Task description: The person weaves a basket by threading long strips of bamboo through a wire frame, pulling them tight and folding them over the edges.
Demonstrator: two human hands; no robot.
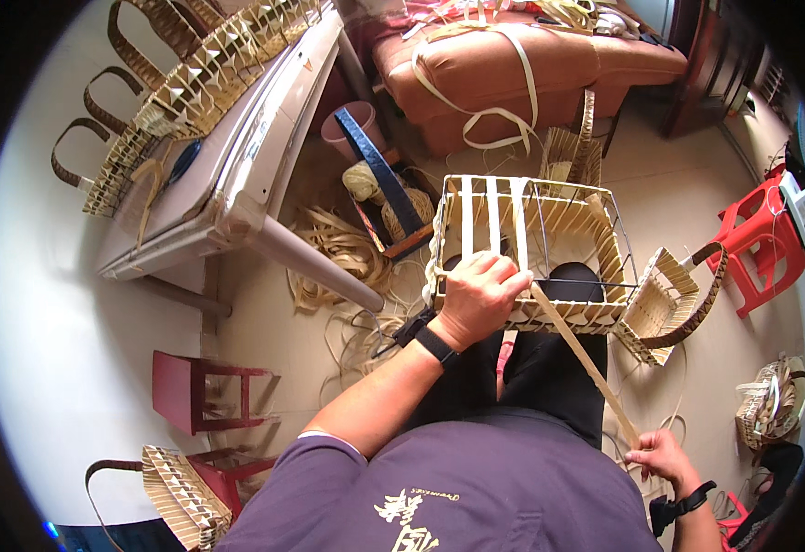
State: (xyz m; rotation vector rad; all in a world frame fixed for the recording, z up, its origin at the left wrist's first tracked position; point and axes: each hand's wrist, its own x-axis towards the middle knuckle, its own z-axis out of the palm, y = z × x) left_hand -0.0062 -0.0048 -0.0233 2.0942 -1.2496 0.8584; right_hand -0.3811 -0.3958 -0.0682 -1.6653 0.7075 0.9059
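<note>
The framed basket (596, 319) is rested on the lap (550, 377), its long axis turned left to right. Its near rim is gripped by the left hand (480, 296). One tan strip (586, 366), pinched in the right hand (662, 456), is stretched slantwise rightward and toward the body. Three pale strips (493, 216) are laid across; one small handled basket (646, 313) is seen just right.
</note>
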